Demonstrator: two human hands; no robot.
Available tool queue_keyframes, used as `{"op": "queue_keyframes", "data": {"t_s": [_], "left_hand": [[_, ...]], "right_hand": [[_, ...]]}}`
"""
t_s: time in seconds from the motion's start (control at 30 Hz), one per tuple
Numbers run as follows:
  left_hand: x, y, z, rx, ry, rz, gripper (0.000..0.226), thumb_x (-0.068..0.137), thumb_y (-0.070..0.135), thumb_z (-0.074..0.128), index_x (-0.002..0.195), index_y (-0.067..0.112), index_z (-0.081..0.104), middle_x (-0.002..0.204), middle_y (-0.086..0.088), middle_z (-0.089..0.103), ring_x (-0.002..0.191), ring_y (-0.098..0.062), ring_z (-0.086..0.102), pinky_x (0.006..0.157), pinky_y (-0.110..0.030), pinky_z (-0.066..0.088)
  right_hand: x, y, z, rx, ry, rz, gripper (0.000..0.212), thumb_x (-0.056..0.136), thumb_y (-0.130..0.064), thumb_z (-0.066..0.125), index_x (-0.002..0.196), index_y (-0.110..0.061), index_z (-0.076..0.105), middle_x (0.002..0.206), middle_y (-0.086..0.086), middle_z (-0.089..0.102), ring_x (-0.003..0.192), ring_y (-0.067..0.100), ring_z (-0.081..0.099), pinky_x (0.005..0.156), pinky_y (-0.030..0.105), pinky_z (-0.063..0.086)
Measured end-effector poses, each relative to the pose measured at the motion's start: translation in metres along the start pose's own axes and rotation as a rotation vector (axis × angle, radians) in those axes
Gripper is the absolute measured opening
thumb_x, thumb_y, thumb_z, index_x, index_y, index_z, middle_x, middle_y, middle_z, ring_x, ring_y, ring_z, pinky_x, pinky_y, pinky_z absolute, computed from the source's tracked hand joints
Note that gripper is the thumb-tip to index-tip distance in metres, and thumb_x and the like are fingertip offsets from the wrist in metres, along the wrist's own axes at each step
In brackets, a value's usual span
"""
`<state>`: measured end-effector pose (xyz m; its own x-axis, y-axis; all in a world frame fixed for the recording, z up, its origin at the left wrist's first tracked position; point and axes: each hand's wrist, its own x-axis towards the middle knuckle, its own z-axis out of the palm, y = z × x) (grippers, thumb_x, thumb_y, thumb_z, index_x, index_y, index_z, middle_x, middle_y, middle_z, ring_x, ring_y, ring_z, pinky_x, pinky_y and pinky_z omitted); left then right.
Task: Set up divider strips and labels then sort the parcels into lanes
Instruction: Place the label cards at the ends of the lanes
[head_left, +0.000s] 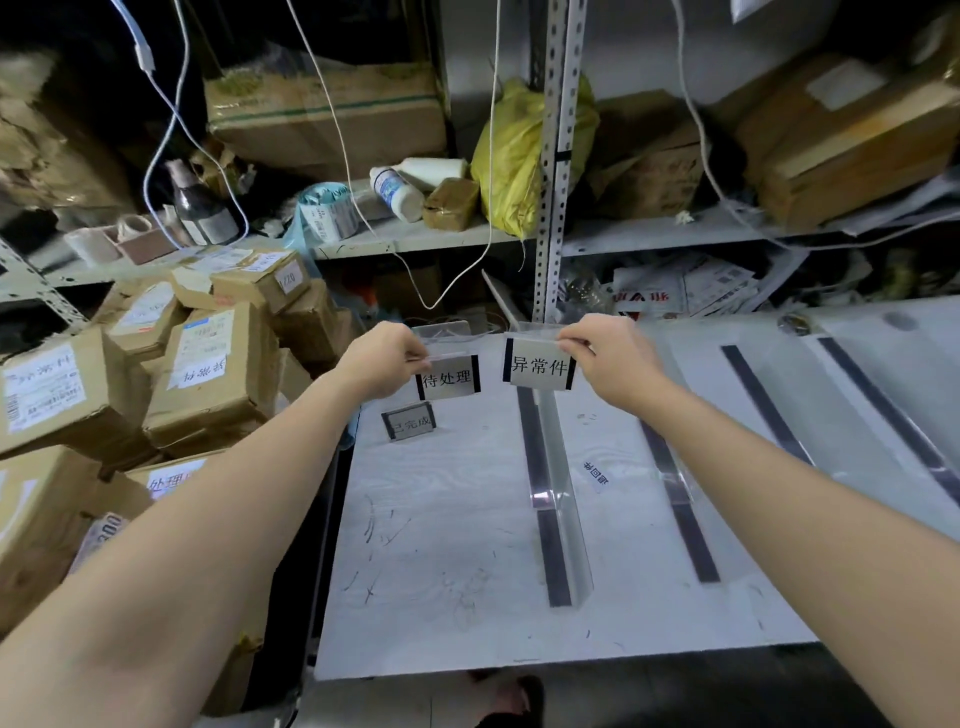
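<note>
Head view: the 待处理 label holder (449, 378) is pinched at its top edge by the left hand (382, 358), fingers clamped on it, above the white table (457, 519). The 异常件 label holder (540, 366) is pinched likewise by the right hand (613, 358), over a clear divider strip (553, 519). The 已完成 label (410, 422) sits on the table just below the left hand. Cardboard parcels (208, 374) are piled at the left.
</note>
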<state>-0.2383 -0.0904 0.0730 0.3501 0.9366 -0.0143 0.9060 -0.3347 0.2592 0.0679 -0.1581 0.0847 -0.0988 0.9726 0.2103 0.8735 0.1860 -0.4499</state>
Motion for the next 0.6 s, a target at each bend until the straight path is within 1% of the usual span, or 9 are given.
{"op": "queue_keyframes", "data": {"t_s": [0.1, 0.2, 0.27, 0.3, 0.37, 0.4, 0.47, 0.57, 0.6], "left_hand": [[0.016, 0.004, 0.014, 0.004, -0.039, 0.010, 0.024, 0.094, 0.033, 0.071, 0.088, 0.011, 0.078, 0.091, -0.005, 0.076, 0.086, -0.028, 0.069, 0.076, -0.043, 0.059], [0.038, 0.006, 0.036, 0.007, -0.082, 0.047, 0.026, 0.095, 0.034, 0.070, 0.076, 0.016, 0.070, 0.080, -0.008, 0.071, 0.078, -0.030, 0.063, 0.066, -0.037, 0.050], [0.052, 0.007, 0.052, 0.009, -0.111, 0.056, 0.023, 0.095, 0.035, 0.069, 0.075, 0.024, 0.064, 0.078, -0.006, 0.069, 0.073, -0.024, 0.057, 0.066, -0.036, 0.050], [0.060, 0.007, 0.060, 0.012, -0.126, 0.053, 0.024, 0.095, 0.035, 0.069, 0.075, 0.024, 0.063, 0.080, -0.008, 0.071, 0.072, -0.023, 0.056, 0.068, -0.037, 0.052], [0.074, 0.003, 0.076, 0.018, -0.158, 0.044, 0.026, 0.095, 0.036, 0.069, 0.075, 0.019, 0.068, 0.081, -0.007, 0.074, 0.073, -0.024, 0.062, 0.069, -0.039, 0.055], [0.080, 0.001, 0.085, 0.021, -0.172, 0.047, 0.025, 0.095, 0.037, 0.069, 0.075, 0.022, 0.068, 0.076, -0.004, 0.070, 0.072, -0.024, 0.063, 0.066, -0.037, 0.053], [0.089, -0.005, 0.101, 0.026, -0.199, 0.056, 0.028, 0.096, 0.036, 0.068, 0.072, 0.025, 0.057, 0.071, 0.003, 0.059, 0.069, -0.022, 0.056, 0.062, -0.032, 0.045], [0.095, -0.015, 0.119, 0.033, -0.224, 0.050, 0.037, 0.097, 0.031, 0.066, 0.065, 0.013, 0.060, 0.064, -0.005, 0.058, 0.061, -0.023, 0.048, 0.055, -0.033, 0.040], [0.095, -0.016, 0.123, 0.034, -0.225, 0.057, 0.042, 0.098, 0.029, 0.065, 0.061, 0.014, 0.053, 0.060, -0.005, 0.052, 0.058, -0.023, 0.041, 0.053, -0.032, 0.035]], "right_hand": [[-0.001, 0.013, -0.007, -0.020, 0.024, 0.028, 0.024, 0.105, -0.025, 0.051, 0.107, -0.022, 0.075, 0.101, -0.001, 0.067, 0.096, 0.024, 0.058, 0.076, 0.040, 0.050], [0.000, 0.028, -0.010, -0.076, 0.051, 0.060, 0.024, 0.105, -0.026, 0.050, 0.104, -0.020, 0.074, 0.100, 0.000, 0.067, 0.096, 0.024, 0.059, 0.075, 0.039, 0.051], [0.001, 0.038, -0.009, -0.104, 0.061, 0.084, 0.024, 0.105, -0.026, 0.050, 0.101, -0.018, 0.073, 0.101, 0.000, 0.068, 0.096, 0.024, 0.060, 0.075, 0.038, 0.052], [0.002, 0.043, -0.008, -0.110, 0.065, 0.097, 0.024, 0.105, -0.027, 0.051, 0.100, -0.018, 0.072, 0.102, 0.000, 0.068, 0.097, 0.024, 0.060, 0.075, 0.039, 0.053], [0.005, 0.052, -0.005, -0.124, 0.060, 0.125, 0.024, 0.105, -0.026, 0.051, 0.099, -0.017, 0.073, 0.102, 0.000, 0.069, 0.097, 0.024, 0.060, 0.076, 0.039, 0.053], [0.007, 0.056, -0.003, -0.132, 0.055, 0.139, 0.024, 0.105, -0.026, 0.051, 0.100, -0.016, 0.073, 0.101, 0.001, 0.068, 0.096, 0.024, 0.059, 0.075, 0.038, 0.052], [0.009, 0.062, 0.000, -0.136, 0.053, 0.165, 0.025, 0.105, -0.025, 0.051, 0.101, -0.014, 0.073, 0.098, 0.002, 0.067, 0.094, 0.025, 0.058, 0.072, 0.036, 0.048], [0.012, 0.071, 0.008, -0.127, 0.046, 0.199, 0.024, 0.105, -0.026, 0.051, 0.104, -0.016, 0.073, 0.101, 0.001, 0.068, 0.096, 0.025, 0.059, 0.074, 0.037, 0.047], [0.012, 0.072, 0.010, -0.127, 0.040, 0.205, 0.024, 0.105, -0.027, 0.051, 0.104, -0.017, 0.073, 0.101, 0.001, 0.068, 0.096, 0.026, 0.059, 0.074, 0.037, 0.047]]}}
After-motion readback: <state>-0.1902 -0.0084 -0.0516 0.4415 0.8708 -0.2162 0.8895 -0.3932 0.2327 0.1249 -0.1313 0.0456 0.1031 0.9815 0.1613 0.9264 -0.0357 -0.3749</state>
